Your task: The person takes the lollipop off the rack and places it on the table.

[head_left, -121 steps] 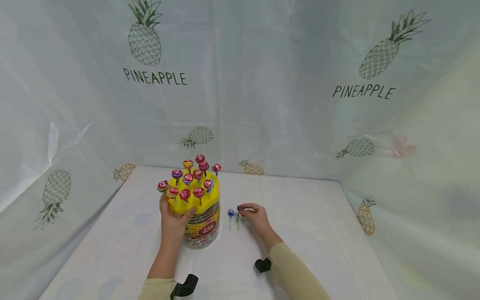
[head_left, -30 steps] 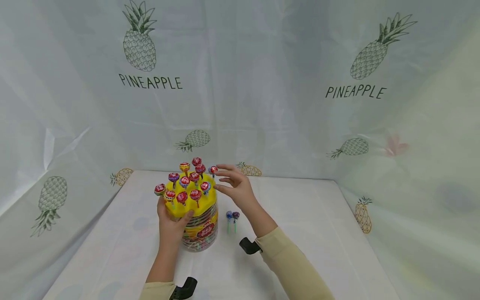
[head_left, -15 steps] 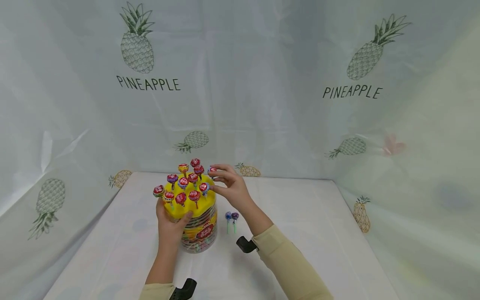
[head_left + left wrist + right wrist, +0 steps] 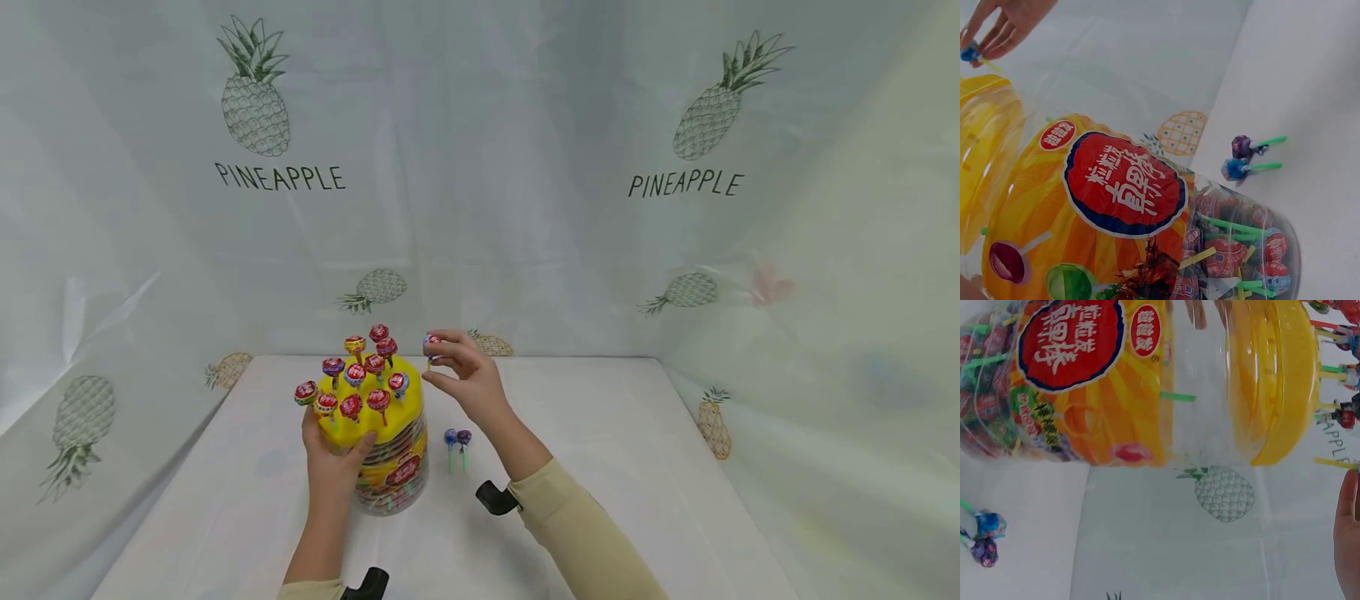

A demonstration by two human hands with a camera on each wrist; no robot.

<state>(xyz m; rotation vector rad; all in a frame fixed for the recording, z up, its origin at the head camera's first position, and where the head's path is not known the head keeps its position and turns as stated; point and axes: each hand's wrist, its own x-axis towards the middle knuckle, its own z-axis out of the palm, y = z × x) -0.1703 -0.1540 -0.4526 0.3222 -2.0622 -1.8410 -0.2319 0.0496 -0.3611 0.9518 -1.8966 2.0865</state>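
My left hand (image 4: 327, 475) grips the side of the yellow lid (image 4: 348, 430) on a clear plastic candy jar (image 4: 405, 472). Several wrapped lollipops (image 4: 378, 398) stand upright in the lid, and more fill the bottom of the jar. Just right of the lid, my right hand (image 4: 480, 385) pinches a blue-wrapped lollipop (image 4: 970, 52) with a yellow stick, its stick free of the lid. Part of its head is behind the fingers in the head view. On the table beside the jar lie a blue lollipop (image 4: 1234, 169) and a purple lollipop (image 4: 1242, 146), both with green sticks.
A white-covered table (image 4: 600, 467) carries the jar left of its middle. Behind and around it hangs a pale curtain (image 4: 487, 167) printed with pineapples. A black wrist mount (image 4: 497, 497) sticks out from the right sleeve.
My right hand has left the purple lollipop on the table beside the blue one, risen to the lid's right edge and drawn a lollipop out. My left hand still holds the jar.
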